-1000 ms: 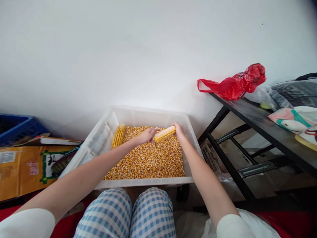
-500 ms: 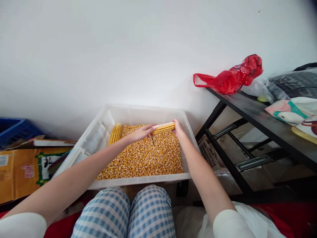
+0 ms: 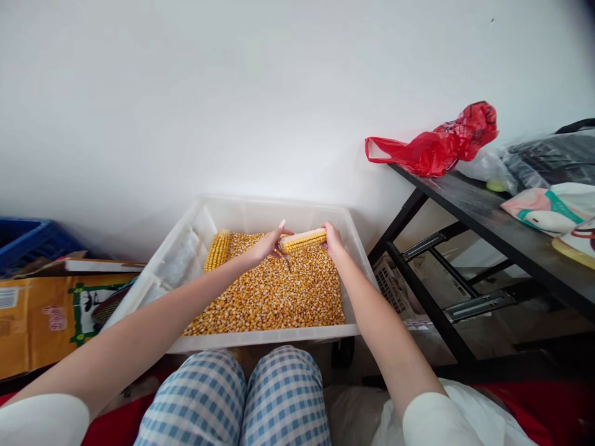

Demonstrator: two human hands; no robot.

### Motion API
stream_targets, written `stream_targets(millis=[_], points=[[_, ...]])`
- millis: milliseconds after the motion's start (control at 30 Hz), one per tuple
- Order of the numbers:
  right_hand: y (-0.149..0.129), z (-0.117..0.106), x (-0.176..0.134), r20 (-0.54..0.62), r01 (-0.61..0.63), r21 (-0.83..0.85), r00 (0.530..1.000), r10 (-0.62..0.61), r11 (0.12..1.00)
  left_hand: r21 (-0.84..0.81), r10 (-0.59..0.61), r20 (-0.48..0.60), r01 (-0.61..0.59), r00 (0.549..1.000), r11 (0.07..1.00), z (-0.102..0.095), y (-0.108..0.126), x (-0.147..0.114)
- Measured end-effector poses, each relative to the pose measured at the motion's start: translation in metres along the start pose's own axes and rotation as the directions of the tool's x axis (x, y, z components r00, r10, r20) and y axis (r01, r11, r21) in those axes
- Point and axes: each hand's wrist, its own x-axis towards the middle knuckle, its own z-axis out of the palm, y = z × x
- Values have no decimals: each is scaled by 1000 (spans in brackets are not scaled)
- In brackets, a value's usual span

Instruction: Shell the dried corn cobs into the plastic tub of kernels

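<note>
1. One cob (image 3: pixel 304 240) spans the gap between the left hand (image 3: pixel 268 243) and the right hand (image 3: pixel 333 239), above loose grain (image 3: pixel 269 303); its right end is hidden by the right fingers.
2. Right fingers are closed around that end. Left fingers are partly spread at the other end, thumb raised; whether they grip the cob or only touch it, I cannot tell.
3. Just below the left fingertips, a thin dark spike (image 3: pixel 289 265) sticks out. The rest is covered, so what it is, and how it is held, cannot be made out.
4. Well left of the left fingers, a carton (image 3: pixel 37 347) and a crate (image 3: pixel 28 244) are cut off by the edge of view.
5. On the carton, a barcode (image 3: pixel 8 298) and, nearer the fingers, pink marks (image 3: pixel 56 318) are too small to read.
6. Right of and beyond the right fingers, a red bag (image 3: pixel 430 152) on the bench (image 3: pixel 502 217) bears black print, creased past reading.
7. Between the fingers, the cob shows yellow rows on its near side and a pale, stripped band along the top.
8. Left of the left fingers, a second cob (image 3: pixel 217 249) has closely set yellow rows on its visible side.
</note>
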Motion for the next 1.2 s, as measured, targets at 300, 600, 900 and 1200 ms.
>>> stream_targets(millis=[300, 600, 900, 1200], points=[[2, -1, 4, -36, -70, 22, 997, 71, 997, 341, 206, -35, -182, 978, 922, 5, -3, -5], [6, 3, 8, -174, 34, -43, 984, -41, 999, 314, 205, -158, -148, 966, 938, 11, -3, -6], [4, 5, 1, -198, 145, -72, 968, -156, 987, 150, 143, -278, -104, 950, 983, 15, -2, -2], [0, 7, -2, -97, 22, 29, 995, -19, 999, -168, -38, -126, 17, 991, 986, -6, -5, 6]])
